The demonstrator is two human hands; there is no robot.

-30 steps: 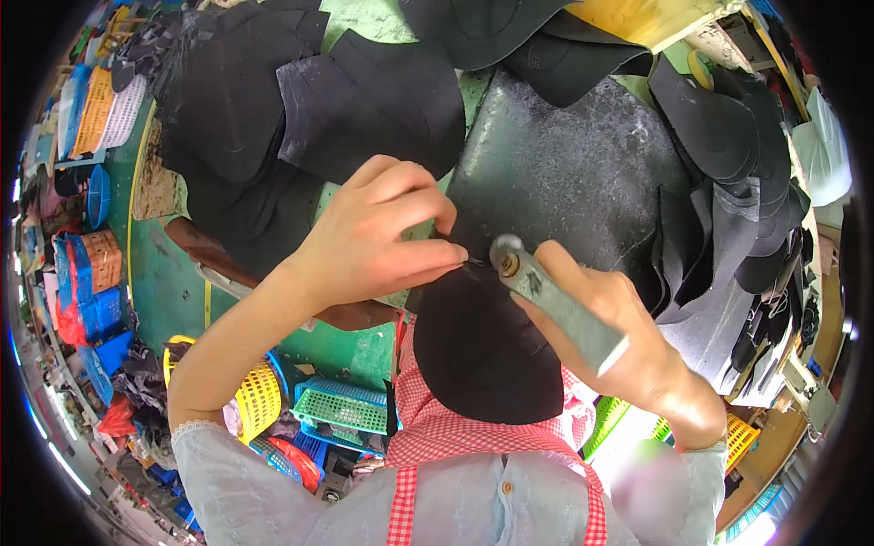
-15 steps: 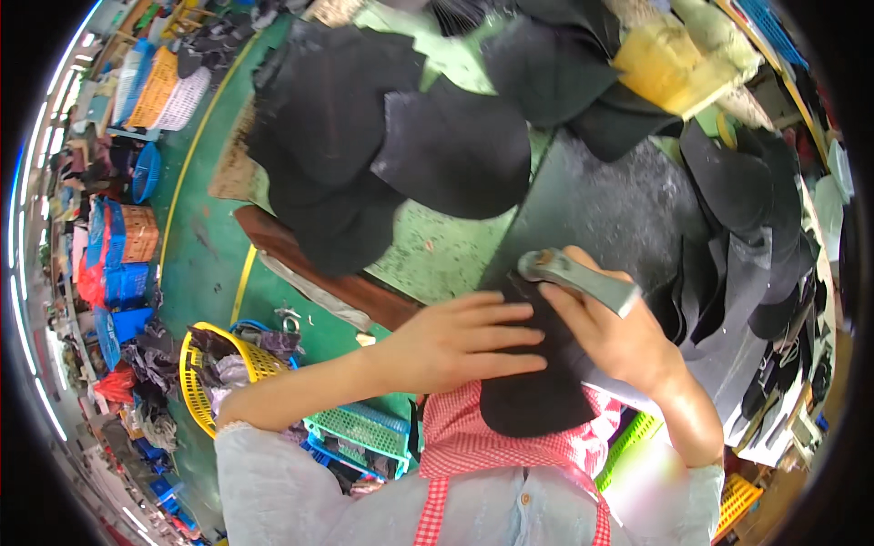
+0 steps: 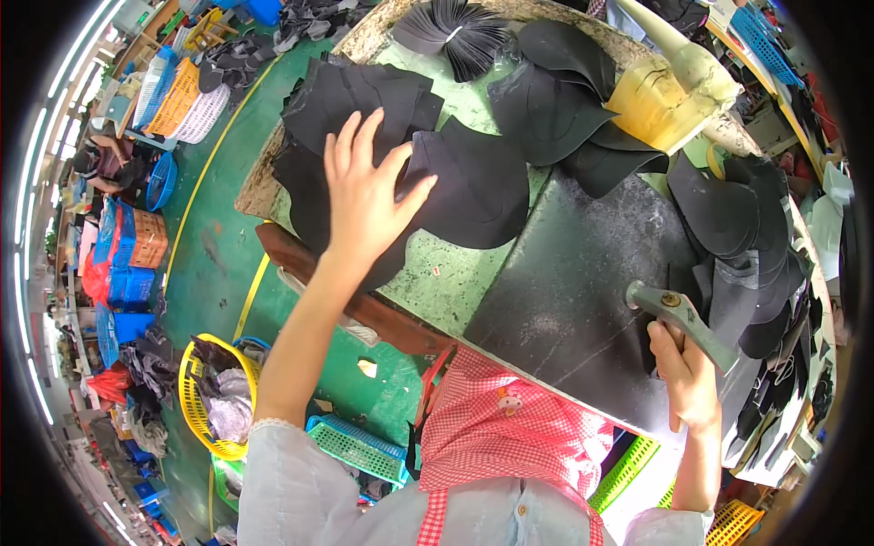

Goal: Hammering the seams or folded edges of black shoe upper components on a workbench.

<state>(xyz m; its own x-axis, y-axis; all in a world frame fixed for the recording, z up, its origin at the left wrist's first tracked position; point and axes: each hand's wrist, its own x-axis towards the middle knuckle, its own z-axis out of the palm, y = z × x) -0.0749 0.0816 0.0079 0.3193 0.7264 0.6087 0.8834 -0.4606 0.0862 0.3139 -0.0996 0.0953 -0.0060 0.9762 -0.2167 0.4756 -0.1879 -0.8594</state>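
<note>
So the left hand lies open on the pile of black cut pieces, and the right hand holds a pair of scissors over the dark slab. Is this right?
Not fully. The right hand holds a hammer, not scissors; the head view shows its metal head over the dark slab. The rest stands: the left hand lies open on the pile of black cut pieces.

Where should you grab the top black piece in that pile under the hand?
Probably by its free rounded edge, coming from above: the black piece lies flat on the pile, so the left hand would best pinch that edge and peel it up.
</note>
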